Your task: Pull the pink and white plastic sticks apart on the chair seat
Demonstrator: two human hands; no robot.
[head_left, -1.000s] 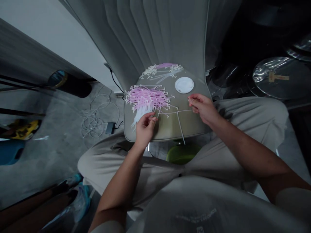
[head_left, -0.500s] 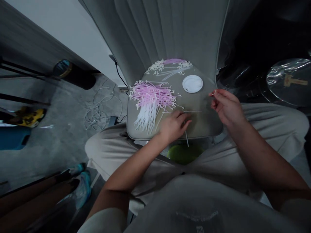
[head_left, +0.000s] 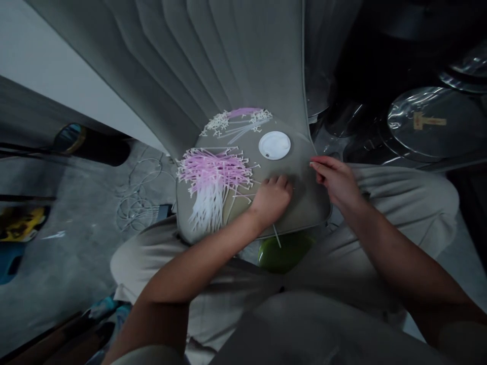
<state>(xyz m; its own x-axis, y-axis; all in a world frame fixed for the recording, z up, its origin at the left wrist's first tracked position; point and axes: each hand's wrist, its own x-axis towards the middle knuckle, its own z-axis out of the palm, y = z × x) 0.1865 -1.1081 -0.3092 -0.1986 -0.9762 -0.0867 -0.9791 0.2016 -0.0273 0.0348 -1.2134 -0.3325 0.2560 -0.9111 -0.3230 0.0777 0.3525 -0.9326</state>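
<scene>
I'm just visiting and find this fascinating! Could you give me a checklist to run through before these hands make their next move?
1. Heap of thin pink-and-white sticks resting on the grey padded chair seat: ok.
2. Round white lid-like dish on the seat, apart from both hands: ok.
3. Single thin white stick fully on the seat: not ok, one end juts past the front edge.
4. Left hand gripping a stick: cannot tell, its fingertips are hidden.
5. Right hand holding something small: cannot tell, the fingertips are pinched together.
</scene>
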